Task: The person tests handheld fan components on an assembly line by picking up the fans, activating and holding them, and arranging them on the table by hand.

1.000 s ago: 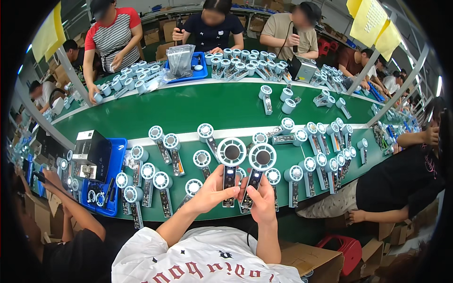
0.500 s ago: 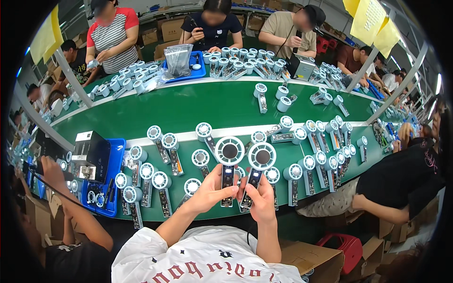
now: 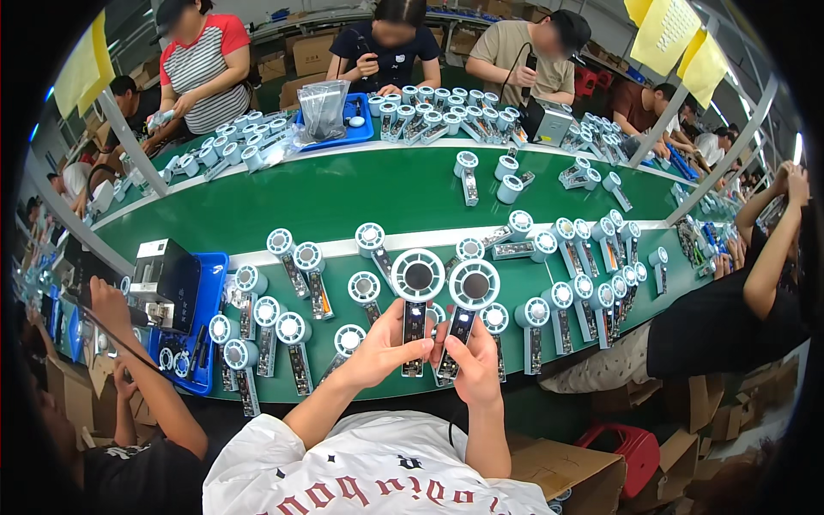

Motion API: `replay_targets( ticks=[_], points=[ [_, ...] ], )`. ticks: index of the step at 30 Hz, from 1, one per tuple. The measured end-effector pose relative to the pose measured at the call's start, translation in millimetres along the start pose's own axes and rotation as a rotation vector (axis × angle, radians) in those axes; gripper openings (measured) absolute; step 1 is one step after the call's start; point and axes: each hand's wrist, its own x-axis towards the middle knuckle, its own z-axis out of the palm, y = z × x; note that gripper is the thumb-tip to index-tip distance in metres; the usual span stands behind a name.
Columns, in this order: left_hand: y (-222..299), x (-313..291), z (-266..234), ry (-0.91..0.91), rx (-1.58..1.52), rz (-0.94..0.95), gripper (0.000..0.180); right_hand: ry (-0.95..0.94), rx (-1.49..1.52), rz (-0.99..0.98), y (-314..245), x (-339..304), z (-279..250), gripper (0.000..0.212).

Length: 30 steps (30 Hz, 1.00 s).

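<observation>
My left hand (image 3: 384, 350) is closed around the handle of a light-blue handheld fan (image 3: 418, 296), its round head pointing up. Just beside it, my right hand (image 3: 477, 365) grips a second handheld fan (image 3: 474, 305) in the same upright way. Both handles lack a front cover, so dark circuit boards show, each with a small white light glowing near the top. The two round heads are side by side, nearly touching. Around my hands, several similar fans lie on the green table, among them one fan (image 3: 364, 287) beyond my left hand and another (image 3: 495, 318) right of my right hand.
At the left a blue tray (image 3: 220, 296) holds a black-and-silver box (image 3: 163, 283) and loose round parts. A green belt (image 3: 343, 193) across the table carries a few fans. Coworkers sit opposite and on both sides; a cardboard box (image 3: 566, 472) stands below right.
My hands stay nearly still; the right fan shifts slightly left. Fans on the far belt have slid a little left. The coworker at the right has raised both arms.
</observation>
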Motion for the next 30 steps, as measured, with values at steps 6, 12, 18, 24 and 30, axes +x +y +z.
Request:
replay_targets(
  ticks=[6,12,18,24,30],
  points=[
    [-1.2,-0.1,-1.6,-0.032,-0.004,0.012,0.048,0.012,0.005,0.006,1.1,-0.1,-1.5,0.041],
    [-1.9,1.5,-1.3,-0.034,-0.010,0.004,0.047,0.007,0.009,0.001,0.1,-0.1,-1.1,0.041],
    [-4.4,2.1,-3.9,-0.047,-0.039,-0.001,0.046,-0.002,-0.001,-0.009,1.4,-0.4,-4.5,0.041],
    [-7.0,1.8,-3.0,-0.013,-0.013,0.006,0.048,-0.067,0.061,0.001,1.8,-1.1,-11.7,0.041],
    [-9.1,2.4,-3.5,-0.028,-0.032,0.002,0.049,-0.061,0.044,0.010,-0.2,-1.7,-11.1,0.042]
  ],
)
